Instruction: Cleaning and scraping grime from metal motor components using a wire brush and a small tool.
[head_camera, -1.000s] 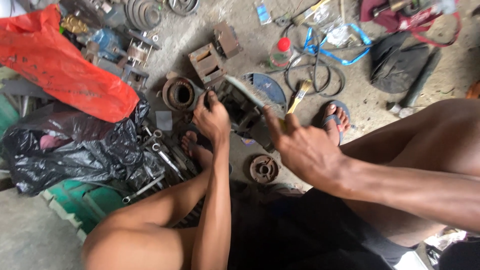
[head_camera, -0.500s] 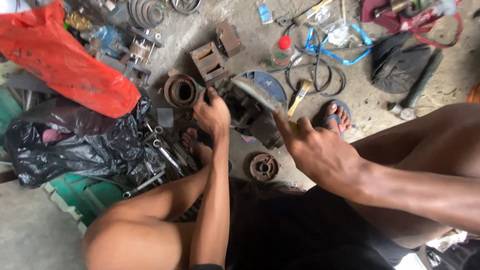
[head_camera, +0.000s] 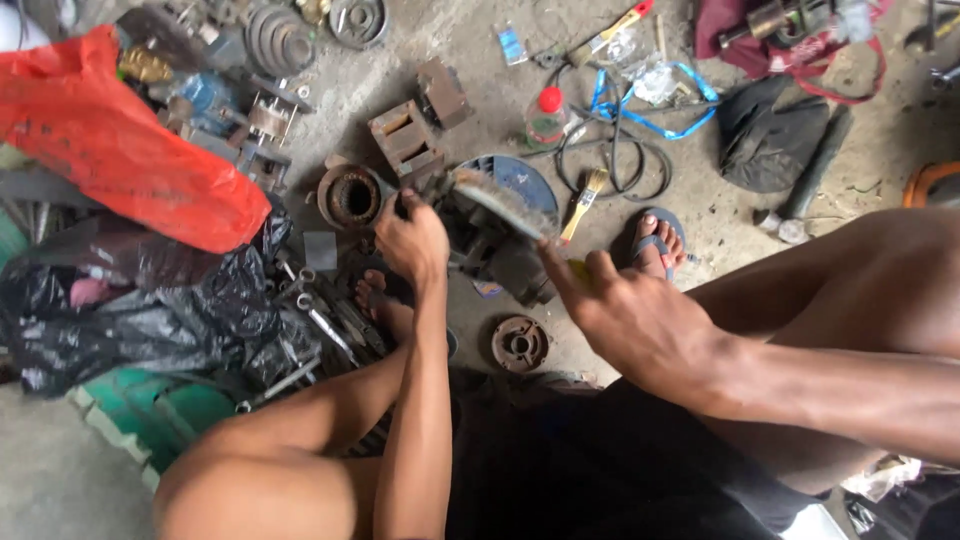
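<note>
Head view is showing the dark metal machine part (head_camera: 500, 250) on the concrete floor (head_camera: 480, 90), between the person's feet, w/ a round blue disc (head_camera: 520, 178) just behind it. The left hand (head_camera: 412, 240) is closed on the part's left end and is steadying it. The right hand (head_camera: 640, 320) is wrapped around the handle of a wire brush (head_camera: 505, 205), and the bristle end is lying now across the top of the part. Compared w/ one second ago, the brush is reaching further over the part; then it was only coming up beside it and the right hand was lower. Left hand is staying at nearly the same place. So, as I judge it, the brushing of the part is under way, not only prepared.

Around it: a rusty ring-shaped housing (head_camera: 352, 197) is touching the left hand's side, and a small round flange (head_camera: 519, 343) is lying near, in front of the part. A paint brush (head_camera: 583, 203) w/ yellow handle is resting beside the blue disc. Further left, a red plastic bag (head_camera: 120, 150) is sitting over a black plastic bag (head_camera: 150, 310), w/ wrenches (head_camera: 325, 325) beside. Further back, a small bottle w/ red cap (head_camera: 545, 118) and a black rubber belt (head_camera: 615, 150) are lying.
</note>
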